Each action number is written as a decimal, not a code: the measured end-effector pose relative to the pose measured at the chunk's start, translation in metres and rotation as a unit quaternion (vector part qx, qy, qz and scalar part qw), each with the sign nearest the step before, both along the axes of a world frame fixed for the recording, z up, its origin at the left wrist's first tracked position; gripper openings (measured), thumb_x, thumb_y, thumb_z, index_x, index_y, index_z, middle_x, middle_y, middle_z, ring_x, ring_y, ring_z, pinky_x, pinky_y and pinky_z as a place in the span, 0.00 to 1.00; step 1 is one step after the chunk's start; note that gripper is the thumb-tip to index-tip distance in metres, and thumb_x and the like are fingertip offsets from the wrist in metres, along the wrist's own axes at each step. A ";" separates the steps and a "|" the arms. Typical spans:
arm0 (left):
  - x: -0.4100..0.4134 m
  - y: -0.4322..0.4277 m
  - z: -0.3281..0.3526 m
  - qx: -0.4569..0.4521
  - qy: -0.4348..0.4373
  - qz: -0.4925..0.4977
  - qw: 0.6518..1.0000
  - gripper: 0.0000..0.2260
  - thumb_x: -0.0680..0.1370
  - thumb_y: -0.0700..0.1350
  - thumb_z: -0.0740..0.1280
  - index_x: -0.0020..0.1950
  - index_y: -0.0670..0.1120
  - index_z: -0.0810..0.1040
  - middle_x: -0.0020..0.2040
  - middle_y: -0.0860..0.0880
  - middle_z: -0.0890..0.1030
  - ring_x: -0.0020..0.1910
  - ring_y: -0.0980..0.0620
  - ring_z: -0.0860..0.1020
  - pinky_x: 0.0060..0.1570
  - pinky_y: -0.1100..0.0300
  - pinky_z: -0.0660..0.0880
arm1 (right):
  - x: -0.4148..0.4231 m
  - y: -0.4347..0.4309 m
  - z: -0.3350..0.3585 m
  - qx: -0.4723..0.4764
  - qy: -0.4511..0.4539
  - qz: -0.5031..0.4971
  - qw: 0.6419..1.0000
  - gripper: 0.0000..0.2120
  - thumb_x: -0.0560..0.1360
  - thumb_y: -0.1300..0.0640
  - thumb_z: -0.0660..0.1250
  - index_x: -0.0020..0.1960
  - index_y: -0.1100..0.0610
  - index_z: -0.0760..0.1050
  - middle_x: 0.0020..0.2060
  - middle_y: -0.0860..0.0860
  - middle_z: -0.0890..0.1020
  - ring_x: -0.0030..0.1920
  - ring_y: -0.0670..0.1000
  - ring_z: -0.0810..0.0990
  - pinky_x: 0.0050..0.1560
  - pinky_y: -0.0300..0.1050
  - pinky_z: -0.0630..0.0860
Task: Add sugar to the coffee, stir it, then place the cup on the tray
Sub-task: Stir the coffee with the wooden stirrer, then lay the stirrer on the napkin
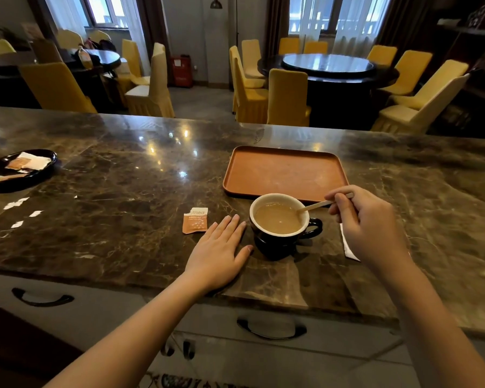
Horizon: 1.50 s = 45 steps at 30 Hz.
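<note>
- Stirring was in hand: right hand pinched the stirrer in the cup.
- Left hand lay flat, empty.
- Next, probably: lift cup onto tray.

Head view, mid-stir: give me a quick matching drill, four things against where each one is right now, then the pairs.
Things:
1. torn sugar packet
2. wooden stirrer
3. tray
4. black dish

Places or states:
A. at the far left of the counter, holding packets
B. behind the cup, nothing on it
C. flat on the counter just beyond the left hand
D. pinched in the right hand, tip in the coffee

Pairs: 1-C, 2-D, 3-B, 4-A
</note>
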<state>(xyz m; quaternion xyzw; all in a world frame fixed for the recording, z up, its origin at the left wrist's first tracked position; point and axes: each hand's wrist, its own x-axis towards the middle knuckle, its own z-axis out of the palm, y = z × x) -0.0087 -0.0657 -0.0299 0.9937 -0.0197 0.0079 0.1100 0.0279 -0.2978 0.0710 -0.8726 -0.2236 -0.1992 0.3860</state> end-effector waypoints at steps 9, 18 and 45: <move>0.000 0.000 -0.001 0.001 -0.004 -0.005 1.000 0.26 0.78 0.60 0.46 0.74 0.51 0.46 0.77 0.51 0.46 0.75 0.55 0.42 0.72 0.56 0.40 | -0.014 -0.037 0.000 0.176 0.101 0.003 0.979 0.10 0.77 0.59 0.57 0.50 0.57 0.77 0.39 0.51 0.82 0.39 0.49 0.81 0.39 0.38 0.80; 0.001 0.000 -0.002 0.011 -0.002 -0.003 1.000 0.27 0.78 0.60 0.46 0.74 0.52 0.45 0.77 0.51 0.46 0.74 0.56 0.43 0.71 0.58 0.39 | -0.028 -0.109 -0.041 0.034 0.023 -0.092 0.995 0.11 0.76 0.61 0.60 0.56 0.59 0.76 0.44 0.53 0.82 0.44 0.45 0.81 0.48 0.33 0.76; 0.001 -0.001 -0.001 0.022 0.007 -0.003 1.000 0.26 0.79 0.59 0.45 0.74 0.50 0.45 0.77 0.50 0.45 0.75 0.55 0.42 0.72 0.56 0.39 | -0.052 -0.082 -0.090 -0.167 0.051 -0.057 0.983 0.21 0.73 0.51 0.62 0.63 0.60 0.72 0.62 0.56 0.75 0.64 0.53 0.70 0.63 0.46 0.66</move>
